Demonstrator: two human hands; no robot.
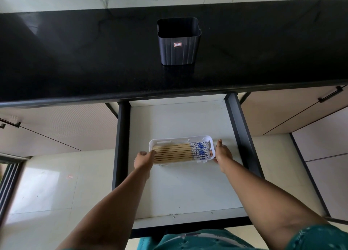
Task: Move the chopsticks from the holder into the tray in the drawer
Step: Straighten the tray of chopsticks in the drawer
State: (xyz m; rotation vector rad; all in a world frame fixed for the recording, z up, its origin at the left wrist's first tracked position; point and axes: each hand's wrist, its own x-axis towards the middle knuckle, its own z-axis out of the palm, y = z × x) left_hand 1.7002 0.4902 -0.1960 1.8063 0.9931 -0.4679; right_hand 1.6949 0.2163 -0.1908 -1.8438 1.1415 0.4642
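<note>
The chopsticks (180,153) lie side by side in the white tray (210,139) in the open drawer (188,189), long axis left to right, between the hands. The left hand (144,159) and right hand (223,153) grip the tray's two ends. The dark holder (178,42) stands on the counter (75,61), apparently empty.

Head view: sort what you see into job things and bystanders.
Job:
- chopsticks, lying in the tray
- white tray, gripped at its ends by left hand and right hand
- dark holder on the counter
- open drawer

Bystanders:
- black counter
- cabinet handle
</note>
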